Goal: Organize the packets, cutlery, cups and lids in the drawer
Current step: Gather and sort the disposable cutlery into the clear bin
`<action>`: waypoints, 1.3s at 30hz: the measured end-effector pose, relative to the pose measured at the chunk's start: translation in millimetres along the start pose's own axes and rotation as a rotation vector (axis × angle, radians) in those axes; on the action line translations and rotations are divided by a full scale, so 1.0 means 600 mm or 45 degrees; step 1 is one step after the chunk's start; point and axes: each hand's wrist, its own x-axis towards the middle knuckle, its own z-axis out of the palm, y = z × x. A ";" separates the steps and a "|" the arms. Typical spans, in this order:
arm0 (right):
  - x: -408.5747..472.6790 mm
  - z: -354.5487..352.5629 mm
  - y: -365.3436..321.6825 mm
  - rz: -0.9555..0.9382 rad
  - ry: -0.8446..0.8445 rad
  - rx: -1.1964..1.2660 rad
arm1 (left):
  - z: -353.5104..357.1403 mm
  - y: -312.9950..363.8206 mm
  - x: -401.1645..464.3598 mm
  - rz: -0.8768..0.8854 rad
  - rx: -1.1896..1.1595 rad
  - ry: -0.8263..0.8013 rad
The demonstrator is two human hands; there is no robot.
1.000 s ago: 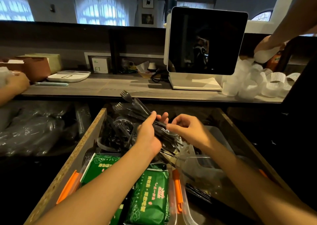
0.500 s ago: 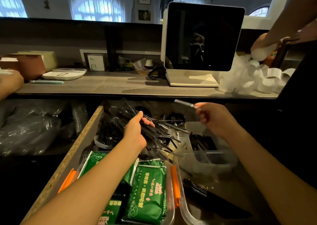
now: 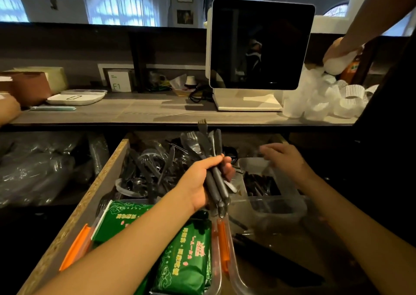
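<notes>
Mid-sort: left hand [image 3: 198, 182] clamps black cutlery bundle [image 3: 211, 166] upright; right hand [image 3: 286, 159], blurred, fingers spread over far clear tub [image 3: 281, 207] – bundle likely goes there
</notes>
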 end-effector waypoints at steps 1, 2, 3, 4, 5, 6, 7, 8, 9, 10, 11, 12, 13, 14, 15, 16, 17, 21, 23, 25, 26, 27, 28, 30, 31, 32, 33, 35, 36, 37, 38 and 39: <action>-0.012 0.009 -0.018 0.000 -0.040 0.163 | 0.006 -0.006 -0.002 -0.011 0.038 -0.007; -0.025 0.019 -0.034 0.020 -0.111 0.299 | 0.012 -0.013 -0.004 -0.024 0.078 -0.013; -0.037 0.029 -0.049 0.043 -0.200 0.396 | 0.017 -0.020 -0.005 -0.041 0.115 -0.014; -0.046 0.038 -0.060 0.057 -0.298 0.441 | 0.021 -0.026 -0.006 -0.057 0.144 -0.010; -0.055 0.047 -0.068 0.048 -0.384 0.454 | 0.023 -0.033 -0.005 -0.067 0.166 -0.006; -0.061 0.054 -0.072 0.018 -0.445 0.443 | 0.025 -0.037 -0.005 -0.071 0.185 -0.007; -0.064 0.059 -0.073 -0.018 -0.473 0.429 | 0.024 -0.040 -0.005 -0.068 0.202 -0.006; -0.066 0.062 -0.073 -0.043 -0.469 0.409 | 0.024 -0.041 -0.005 -0.062 0.216 -0.005; -0.067 0.062 -0.073 -0.047 -0.448 0.384 | 0.023 -0.042 -0.005 -0.058 0.224 -0.006; -0.069 0.060 -0.073 -0.040 -0.422 0.370 | 0.021 -0.043 -0.005 -0.060 0.231 -0.014; -0.070 0.056 -0.072 -0.028 -0.397 0.366 | 0.020 -0.044 -0.005 -0.066 0.244 -0.027; -0.071 0.053 -0.073 -0.007 -0.369 0.390 | 0.018 -0.044 -0.005 -0.072 0.258 -0.040; -0.071 0.050 -0.073 0.024 -0.336 0.438 | 0.016 -0.045 -0.004 -0.076 0.262 -0.051; -0.070 0.049 -0.074 0.057 -0.305 0.513 | 0.016 -0.046 -0.004 -0.078 0.248 -0.063; -0.069 0.047 -0.074 0.088 -0.270 0.600 | 0.015 -0.046 -0.005 -0.081 0.225 -0.070; -0.069 0.045 -0.076 0.106 -0.222 0.673 | 0.016 -0.045 -0.006 -0.087 0.199 -0.073; -0.068 0.041 -0.078 0.106 -0.160 0.728 | 0.016 -0.044 -0.007 -0.091 0.183 -0.073; -0.056 0.019 -0.076 0.151 -0.090 1.011 | 0.017 -0.039 -0.007 -0.033 0.153 -0.022; -0.053 0.016 -0.071 0.167 -0.108 0.695 | 0.016 -0.038 -0.008 -0.025 0.159 -0.028; -0.057 0.025 -0.066 0.148 -0.155 0.292 | 0.015 -0.037 -0.012 -0.066 0.182 -0.059; -0.061 0.031 -0.068 0.161 -0.209 0.252 | 0.017 -0.037 -0.014 -0.094 0.202 -0.079; -0.065 0.037 -0.068 0.172 -0.269 0.303 | 0.019 -0.037 -0.016 -0.113 0.230 -0.089; -0.068 0.042 -0.068 0.156 -0.321 0.363 | 0.022 -0.038 -0.018 -0.120 0.256 -0.092; -0.072 0.046 -0.070 0.105 -0.382 0.458 | 0.026 -0.040 -0.020 -0.116 0.282 -0.095; -0.069 0.047 -0.068 0.088 -0.387 0.491 | 0.027 -0.041 -0.021 -0.114 0.293 -0.092; -0.068 0.048 -0.066 0.079 -0.379 0.494 | 0.026 -0.042 -0.022 -0.116 0.304 -0.083; -0.068 0.049 -0.065 0.074 -0.365 0.470 | 0.025 -0.044 -0.021 -0.121 0.320 -0.078; -0.067 0.052 -0.062 0.088 -0.345 0.436 | 0.021 -0.049 -0.018 -0.126 0.330 -0.057; -0.066 0.053 -0.060 0.112 -0.331 0.445 | 0.020 -0.050 -0.016 -0.121 0.328 -0.037; -0.064 0.055 -0.056 0.136 -0.307 0.474 | 0.018 -0.051 -0.012 -0.118 0.332 -0.016; -0.064 0.056 -0.055 0.159 -0.276 0.514 | 0.016 -0.051 -0.008 -0.120 0.336 0.008; -0.063 0.056 -0.055 0.171 -0.240 0.553 | 0.015 -0.050 -0.007 -0.119 0.353 0.035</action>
